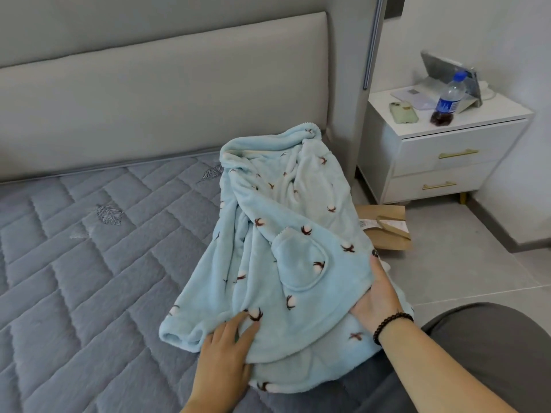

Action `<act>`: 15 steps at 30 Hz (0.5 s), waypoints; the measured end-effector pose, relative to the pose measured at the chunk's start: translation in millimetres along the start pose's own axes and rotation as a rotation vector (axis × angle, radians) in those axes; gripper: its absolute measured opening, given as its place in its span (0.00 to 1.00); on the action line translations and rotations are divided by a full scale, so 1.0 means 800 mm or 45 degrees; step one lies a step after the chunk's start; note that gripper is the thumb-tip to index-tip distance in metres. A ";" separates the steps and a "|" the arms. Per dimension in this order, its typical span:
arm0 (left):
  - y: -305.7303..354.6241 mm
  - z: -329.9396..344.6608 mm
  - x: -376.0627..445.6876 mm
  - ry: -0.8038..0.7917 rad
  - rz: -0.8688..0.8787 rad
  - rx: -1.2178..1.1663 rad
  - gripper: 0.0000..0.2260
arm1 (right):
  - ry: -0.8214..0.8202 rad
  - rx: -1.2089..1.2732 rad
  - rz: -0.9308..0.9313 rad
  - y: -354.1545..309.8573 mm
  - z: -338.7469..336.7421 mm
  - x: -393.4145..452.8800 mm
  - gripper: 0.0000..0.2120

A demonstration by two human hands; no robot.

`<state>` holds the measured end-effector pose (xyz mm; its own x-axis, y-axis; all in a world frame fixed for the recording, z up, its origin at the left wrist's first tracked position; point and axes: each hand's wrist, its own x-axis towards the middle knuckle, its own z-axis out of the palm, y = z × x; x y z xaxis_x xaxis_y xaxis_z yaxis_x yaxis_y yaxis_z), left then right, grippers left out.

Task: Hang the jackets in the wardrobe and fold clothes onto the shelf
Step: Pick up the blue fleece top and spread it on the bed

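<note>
A light blue fleece garment [283, 234] with a small brown-and-white flower print and a patch pocket lies crumpled on the right side of the bed. My left hand [226, 356] holds its near hem, thumb underneath and fingers stretched flat on top. My right hand [377, 296], with a dark bead bracelet on the wrist, presses flat against the garment's right edge, fingers straight. Part of the garment hangs over the bed's right edge. No wardrobe or shelf is in view.
The grey quilted mattress [74, 278] spreads to the left, with a padded grey headboard [164, 93] behind. A white bedside table [447, 150] holds a phone, a cola bottle [447, 99] and a propped tablet. A brown paper bag [387, 231] lies on the tiled floor.
</note>
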<state>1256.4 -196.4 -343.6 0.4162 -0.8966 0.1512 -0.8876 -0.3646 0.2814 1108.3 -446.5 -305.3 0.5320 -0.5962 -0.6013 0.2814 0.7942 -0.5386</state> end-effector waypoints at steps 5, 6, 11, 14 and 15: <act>-0.023 -0.053 0.014 0.321 -0.507 -0.260 0.33 | 0.170 -0.166 -0.118 -0.005 0.001 0.005 0.13; -0.033 -0.067 0.012 0.383 -0.653 -0.283 0.32 | 0.175 -0.236 -0.107 -0.007 0.005 -0.001 0.12; -0.083 -0.099 -0.049 0.385 -0.947 -0.175 0.22 | -0.130 -1.318 0.086 0.027 0.020 -0.041 0.08; -0.103 -0.086 -0.095 0.321 -1.264 -0.214 0.14 | -0.434 -1.639 0.324 0.059 0.015 -0.060 0.08; -0.108 -0.079 -0.107 0.273 -1.306 -0.228 0.14 | -0.487 -1.717 0.364 0.067 0.013 -0.062 0.09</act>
<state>1310.2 -72.2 -321.0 0.9906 -0.1118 -0.0785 -0.0577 -0.8632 0.5016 1105.4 -372.8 -298.4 0.6798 -0.1978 -0.7062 -0.7153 0.0338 -0.6980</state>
